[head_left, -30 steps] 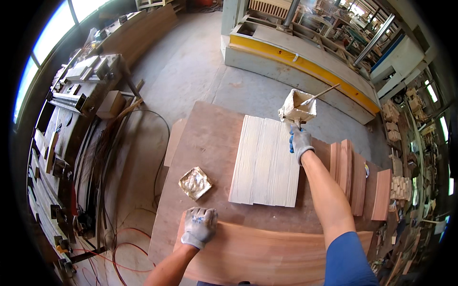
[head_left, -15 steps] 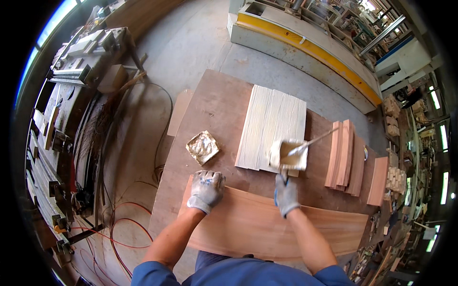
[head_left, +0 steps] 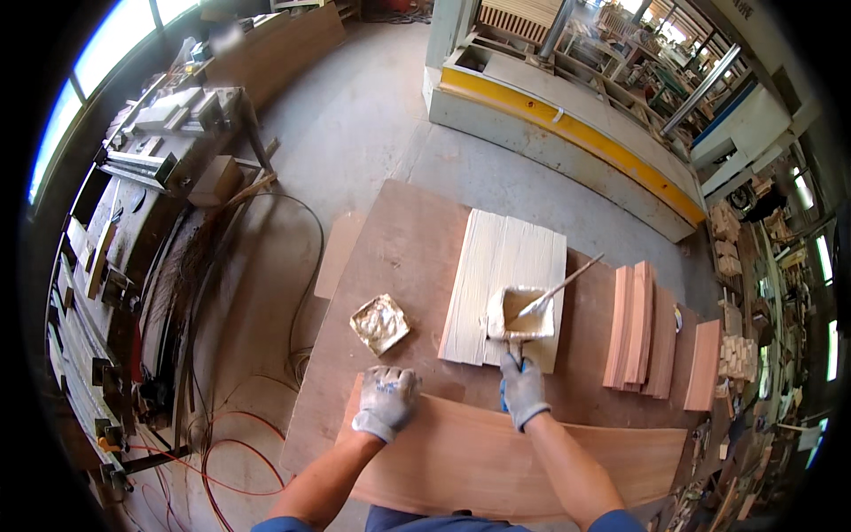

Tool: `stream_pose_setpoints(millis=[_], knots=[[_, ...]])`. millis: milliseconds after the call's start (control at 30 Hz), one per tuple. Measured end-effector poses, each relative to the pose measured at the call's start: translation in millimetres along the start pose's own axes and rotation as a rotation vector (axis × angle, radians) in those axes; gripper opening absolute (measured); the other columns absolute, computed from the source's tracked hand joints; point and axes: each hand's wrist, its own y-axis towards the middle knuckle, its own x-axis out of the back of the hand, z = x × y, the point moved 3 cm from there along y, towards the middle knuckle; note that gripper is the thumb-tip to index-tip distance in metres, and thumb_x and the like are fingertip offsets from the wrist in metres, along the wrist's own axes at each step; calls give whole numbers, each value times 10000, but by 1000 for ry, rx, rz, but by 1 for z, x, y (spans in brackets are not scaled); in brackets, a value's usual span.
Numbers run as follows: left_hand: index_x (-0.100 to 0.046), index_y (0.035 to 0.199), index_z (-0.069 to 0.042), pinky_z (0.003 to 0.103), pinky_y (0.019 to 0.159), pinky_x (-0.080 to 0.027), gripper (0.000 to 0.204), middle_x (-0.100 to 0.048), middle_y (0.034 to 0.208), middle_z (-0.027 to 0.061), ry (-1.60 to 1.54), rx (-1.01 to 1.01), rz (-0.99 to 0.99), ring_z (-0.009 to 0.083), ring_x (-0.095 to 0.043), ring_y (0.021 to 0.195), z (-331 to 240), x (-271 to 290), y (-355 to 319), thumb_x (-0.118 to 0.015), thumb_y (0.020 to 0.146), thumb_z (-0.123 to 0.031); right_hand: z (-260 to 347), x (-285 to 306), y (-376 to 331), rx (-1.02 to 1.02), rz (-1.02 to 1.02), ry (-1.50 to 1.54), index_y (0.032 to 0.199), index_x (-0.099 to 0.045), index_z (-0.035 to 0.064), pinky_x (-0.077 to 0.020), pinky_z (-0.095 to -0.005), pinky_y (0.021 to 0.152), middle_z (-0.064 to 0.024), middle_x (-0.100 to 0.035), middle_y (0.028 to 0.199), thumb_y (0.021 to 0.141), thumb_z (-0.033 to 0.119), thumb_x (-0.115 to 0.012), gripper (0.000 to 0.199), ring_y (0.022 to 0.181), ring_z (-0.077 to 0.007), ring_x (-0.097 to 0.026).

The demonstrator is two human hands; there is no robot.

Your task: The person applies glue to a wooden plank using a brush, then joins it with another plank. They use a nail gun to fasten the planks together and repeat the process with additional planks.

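My left hand [head_left: 387,403], in a grey work glove, is closed on the far left edge of a long curved reddish-brown wooden board [head_left: 496,461] at the near side of the table. Also gloved, my right hand [head_left: 525,392] grips the short handle of a square, glue-crusted pot [head_left: 505,334]. A brush [head_left: 567,282] leans in this pot, its stick pointing up to the right. Beneath the pot are several pale strips [head_left: 483,284] laid side by side. On the left lies a square, crusted tray [head_left: 380,324].
The brown tabletop [head_left: 412,235] carries several curved wooden pieces [head_left: 640,324] to the right. A long machine with a yellow band [head_left: 585,129] stands beyond. At left are a cluttered workbench [head_left: 177,115] and red hoses [head_left: 222,443] on the floor.
The view has tilted up, so everything sits lower in the picture. My right hand has shifted the pot slightly left and away over the pale strips. My left hand keeps its place on the board.
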Motion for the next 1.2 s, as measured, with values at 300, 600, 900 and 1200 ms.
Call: stream_pose_setpoints(millis=[300, 600, 900, 1200], knots=[[-710, 927, -127, 504, 870, -496, 104, -728, 851, 104, -15, -2, 11, 344, -689, 858, -7, 2, 7, -689, 959, -224, 92, 2, 251, 159, -198, -130, 997, -752, -51, -550, -517, 799, -252, -741, 865, 987, 512, -684, 567, 855, -388, -743], [-697, 883, -125, 517, 852, -499, 119, -719, 862, 126, 0, 37, -4, 362, -674, 858, -1, 6, -2, -679, 951, -220, 155, -32, 211, 111, 1, 162, 781, -580, 85, -395, -360, 374, -27, -564, 595, 1039, 446, -659, 451, 409, -157, -499], [-681, 883, -119, 511, 867, -488, 131, -705, 847, 132, -17, 26, -26, 365, -668, 864, 0, 5, -2, -653, 966, -217, 4, -49, 75, 262, -7, -13, 886, -631, 41, -485, -481, 587, -98, -627, 702, 1053, 414, -624, 409, 608, -246, -616], [-689, 879, -125, 507, 872, -503, 165, -740, 879, 133, 17, 9, -38, 343, -703, 884, -2, 1, -2, -634, 949, -265, -19, -17, -130, -214, 141, 295, 872, -512, 129, -375, -303, 365, 20, -488, 590, 1044, 369, -679, 340, 428, -102, -460]])
